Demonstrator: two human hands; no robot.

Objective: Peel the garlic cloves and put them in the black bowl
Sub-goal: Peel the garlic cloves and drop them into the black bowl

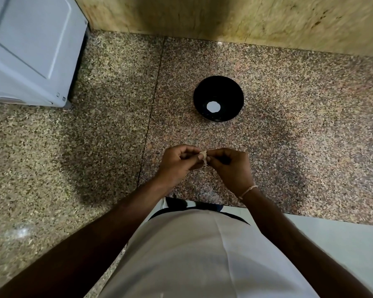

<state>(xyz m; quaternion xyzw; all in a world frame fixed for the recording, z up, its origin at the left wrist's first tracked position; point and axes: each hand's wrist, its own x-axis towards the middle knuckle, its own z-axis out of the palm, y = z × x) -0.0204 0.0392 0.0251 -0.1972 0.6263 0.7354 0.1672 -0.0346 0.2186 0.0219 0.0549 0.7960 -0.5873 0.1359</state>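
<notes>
while both hands hover above the speckled granite counter [289,104], the left hand [177,163] and the right hand [230,166] meet fingertip to fingertip, each with fingers curled tight and pinching one small pale garlic clove [204,157] between them; a shred of skin hangs down from it. the black bowl [218,98] stands on the counter beyond the hands, well apart from them, with a bright white spot at its bottom that may be glare or a clove, which cannot be told. a thin pale thread bracelet [247,192] circles the right wrist. a grey-white appliance [30,50] sits at the far left corner, against the yellowish stone wall [224,16]. a white shirt [192,254] fills the near edge.
</notes>
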